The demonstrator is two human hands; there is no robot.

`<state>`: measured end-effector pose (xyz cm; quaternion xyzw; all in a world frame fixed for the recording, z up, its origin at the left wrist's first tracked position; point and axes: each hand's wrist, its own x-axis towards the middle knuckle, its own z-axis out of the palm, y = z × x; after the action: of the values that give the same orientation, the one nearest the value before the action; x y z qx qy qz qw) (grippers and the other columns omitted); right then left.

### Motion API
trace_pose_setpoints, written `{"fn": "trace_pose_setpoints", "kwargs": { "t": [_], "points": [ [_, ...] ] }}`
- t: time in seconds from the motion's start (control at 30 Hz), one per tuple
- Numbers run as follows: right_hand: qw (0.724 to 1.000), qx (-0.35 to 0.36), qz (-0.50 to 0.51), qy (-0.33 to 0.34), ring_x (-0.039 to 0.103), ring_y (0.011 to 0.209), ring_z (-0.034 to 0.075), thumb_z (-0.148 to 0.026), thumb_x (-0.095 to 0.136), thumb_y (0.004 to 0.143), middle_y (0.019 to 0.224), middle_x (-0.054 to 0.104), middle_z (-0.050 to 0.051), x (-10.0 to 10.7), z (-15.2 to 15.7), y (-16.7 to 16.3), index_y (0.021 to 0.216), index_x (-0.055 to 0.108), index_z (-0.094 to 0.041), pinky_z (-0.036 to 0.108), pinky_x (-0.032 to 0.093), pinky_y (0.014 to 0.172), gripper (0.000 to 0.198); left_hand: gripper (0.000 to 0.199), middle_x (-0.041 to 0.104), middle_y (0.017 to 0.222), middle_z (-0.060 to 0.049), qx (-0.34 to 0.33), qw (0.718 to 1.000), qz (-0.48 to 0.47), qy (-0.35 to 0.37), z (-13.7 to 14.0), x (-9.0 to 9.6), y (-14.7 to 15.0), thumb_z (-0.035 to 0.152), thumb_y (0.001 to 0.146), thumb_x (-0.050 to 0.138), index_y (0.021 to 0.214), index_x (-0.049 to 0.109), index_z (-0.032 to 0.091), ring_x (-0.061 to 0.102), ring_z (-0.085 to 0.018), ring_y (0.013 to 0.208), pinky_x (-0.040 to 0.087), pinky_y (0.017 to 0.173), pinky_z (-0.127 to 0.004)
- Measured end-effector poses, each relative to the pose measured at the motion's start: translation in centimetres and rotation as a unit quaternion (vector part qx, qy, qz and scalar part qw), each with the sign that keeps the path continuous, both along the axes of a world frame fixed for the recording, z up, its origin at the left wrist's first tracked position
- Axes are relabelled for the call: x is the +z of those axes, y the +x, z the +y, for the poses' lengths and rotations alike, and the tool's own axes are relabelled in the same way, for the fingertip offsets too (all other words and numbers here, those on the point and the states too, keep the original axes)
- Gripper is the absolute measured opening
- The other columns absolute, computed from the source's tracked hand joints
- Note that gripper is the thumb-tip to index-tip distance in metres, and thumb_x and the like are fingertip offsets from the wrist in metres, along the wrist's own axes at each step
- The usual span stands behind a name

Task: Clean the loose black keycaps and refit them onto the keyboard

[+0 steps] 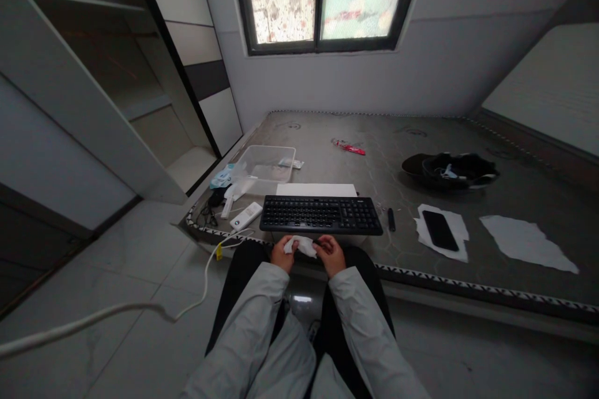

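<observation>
Between my two hands, in front of the keyboard's near edge, a crumpled white tissue is stretched. My left hand pinches its left end with curled fingers. On the other side, my right hand closes on the tissue's right end. Something small and dark shows at the right fingertips, too small to name. Just beyond both hands lies a black keyboard, set lengthwise near the edge of the grey padded surface.
Left of the keyboard are a white power strip with its cable and a clear plastic bin. A white box lies behind. Rightward are a small black stick, a phone on tissue, a flat tissue and a dark cap.
</observation>
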<state>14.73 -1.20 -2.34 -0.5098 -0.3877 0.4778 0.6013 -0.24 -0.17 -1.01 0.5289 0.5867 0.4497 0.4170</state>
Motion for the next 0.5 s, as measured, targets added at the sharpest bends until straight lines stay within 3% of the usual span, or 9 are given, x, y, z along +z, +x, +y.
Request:
{"fn": "trace_pose_setpoints", "kwargs": {
  "t": [0.17,0.33,0.5],
  "points": [
    [1.0,-0.004,-0.001,-0.022,0.059,0.061,0.015,-0.038,0.071,0.056,0.063,0.06,-0.002,0.0,-0.1,-0.1,0.078,0.049,-0.02,0.024,0.047,0.052,0.035,0.034,0.058,0.053,0.002,-0.004,1.0,-0.003,-0.004,0.2,-0.1,-0.1,0.045,0.066,0.058,0.082,0.064,0.015,0.054,-0.013,0.049,0.04,0.046,-0.021],
    [1.0,0.003,-0.021,-0.003,0.061,0.064,0.017,-0.041,0.065,0.063,0.068,0.064,0.001,0.2,0.0,0.6,0.083,0.049,-0.021,0.026,0.048,0.057,0.033,0.035,0.059,0.053,0.001,-0.022,1.0,-0.018,0.012,0.1,0.3,-0.3,0.045,0.065,0.058,0.08,0.065,0.014,0.055,-0.014,0.05,0.041,0.047,-0.022],
    [0.977,-0.063,-0.204,0.014,0.056,0.061,0.014,-0.045,0.061,0.065,0.07,0.063,0.001,1.0,0.1,2.3,0.081,0.06,-0.018,0.025,0.044,0.057,0.031,0.033,0.061,0.056,0.0,-0.02,0.999,-0.027,0.022,0.0,0.3,-0.5,0.044,0.066,0.058,0.079,0.065,0.015,0.057,-0.015,0.054,0.043,0.05,-0.023]
  ]
}}
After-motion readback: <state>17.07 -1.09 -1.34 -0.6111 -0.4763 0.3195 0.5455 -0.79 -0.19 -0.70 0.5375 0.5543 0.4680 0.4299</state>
